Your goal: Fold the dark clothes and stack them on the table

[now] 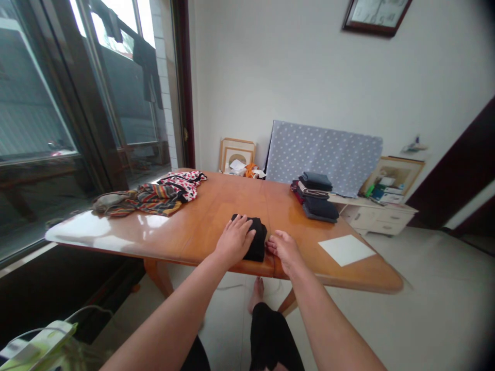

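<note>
A small folded black garment lies near the front edge of the wooden table. My left hand rests flat on its left half, fingers spread and open. My right hand sits at the garment's right edge, fingertips touching or pinching the cloth there; the grip itself is hard to make out. A stack of folded dark clothes stands at the table's back right. A heap of unfolded striped and red-patterned clothes lies at the back left.
A white sheet of paper lies on the table's right end. Behind the table are a dotted grey board, picture frames and a low white cabinet. A glass sliding door runs along the left. My legs show under the table.
</note>
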`<action>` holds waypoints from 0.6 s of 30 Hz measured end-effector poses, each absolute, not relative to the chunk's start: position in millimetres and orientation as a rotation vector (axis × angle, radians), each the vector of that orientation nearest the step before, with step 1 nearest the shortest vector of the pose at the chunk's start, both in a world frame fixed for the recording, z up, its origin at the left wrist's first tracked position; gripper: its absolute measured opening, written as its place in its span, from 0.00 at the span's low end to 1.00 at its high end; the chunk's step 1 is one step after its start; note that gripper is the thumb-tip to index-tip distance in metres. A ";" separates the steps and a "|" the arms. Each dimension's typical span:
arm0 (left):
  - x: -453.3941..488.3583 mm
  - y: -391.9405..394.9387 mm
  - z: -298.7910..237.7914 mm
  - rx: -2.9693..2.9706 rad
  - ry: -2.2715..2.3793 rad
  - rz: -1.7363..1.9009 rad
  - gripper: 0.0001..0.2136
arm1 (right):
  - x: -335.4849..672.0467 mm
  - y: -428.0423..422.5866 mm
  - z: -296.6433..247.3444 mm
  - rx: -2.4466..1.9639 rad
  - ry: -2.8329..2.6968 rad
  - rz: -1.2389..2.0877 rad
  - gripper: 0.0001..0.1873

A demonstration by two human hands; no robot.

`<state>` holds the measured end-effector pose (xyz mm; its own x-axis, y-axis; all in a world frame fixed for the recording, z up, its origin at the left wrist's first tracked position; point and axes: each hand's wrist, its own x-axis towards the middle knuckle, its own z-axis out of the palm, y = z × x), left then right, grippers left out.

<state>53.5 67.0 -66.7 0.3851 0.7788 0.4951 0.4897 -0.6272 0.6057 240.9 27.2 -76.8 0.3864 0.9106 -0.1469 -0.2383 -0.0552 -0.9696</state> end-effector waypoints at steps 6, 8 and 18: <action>69.3 62.5 -92.2 2.372 1.175 0.867 0.26 | 250.3 26.2 -77.5 -1.309 -0.687 1.107 0.14; 68.2 63.2 -94.5 2.373 1.161 0.873 0.27 | 251.2 28.2 -74.3 -1.353 -0.770 1.128 0.09; 59.3 56.7 -93.0 2.683 1.210 0.974 0.29 | 231.7 64.1 -66.4 -1.605 -1.059 0.920 0.20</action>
<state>59.3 56.7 -93.0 0.4983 0.6882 0.5273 0.6624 -0.6946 0.2806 231.7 64.1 -66.4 0.3363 0.9386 -0.0769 0.2075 -0.1535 -0.9661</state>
